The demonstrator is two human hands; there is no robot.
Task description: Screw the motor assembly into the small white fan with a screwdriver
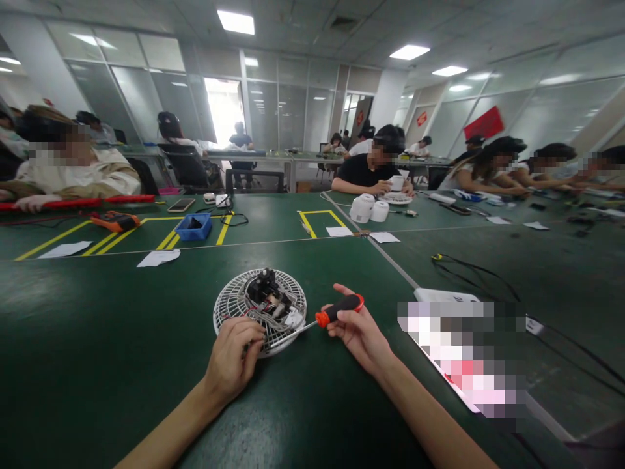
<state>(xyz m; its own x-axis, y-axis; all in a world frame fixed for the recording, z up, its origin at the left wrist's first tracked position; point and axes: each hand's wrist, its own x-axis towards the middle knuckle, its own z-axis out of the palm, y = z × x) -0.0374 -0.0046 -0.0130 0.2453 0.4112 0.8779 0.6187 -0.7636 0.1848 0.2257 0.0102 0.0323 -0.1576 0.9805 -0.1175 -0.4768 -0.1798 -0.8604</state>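
Observation:
A round white fan grille [228, 294] lies on the green table in front of me, with a black motor [266, 281] and a tangle of wires [278, 311] on it. My right hand [359, 332] holds a screwdriver [344, 309] by its black and orange handle, the shaft pointing left and down across the grille's near rim. Close to the screwdriver's tip, my left hand [234, 352] pinches with thumb and fingers at the grille's near-left edge. What sits between those fingertips is too small or hidden to make out.
To the right lies a white panel [446, 296], largely blurred, with black cables [488, 270] behind it. Farther off are a blue bin [194, 226], an orange and black multimeter [117, 221], paper slips [159, 258] and white housings [362, 208]. Several people work at the tables beyond.

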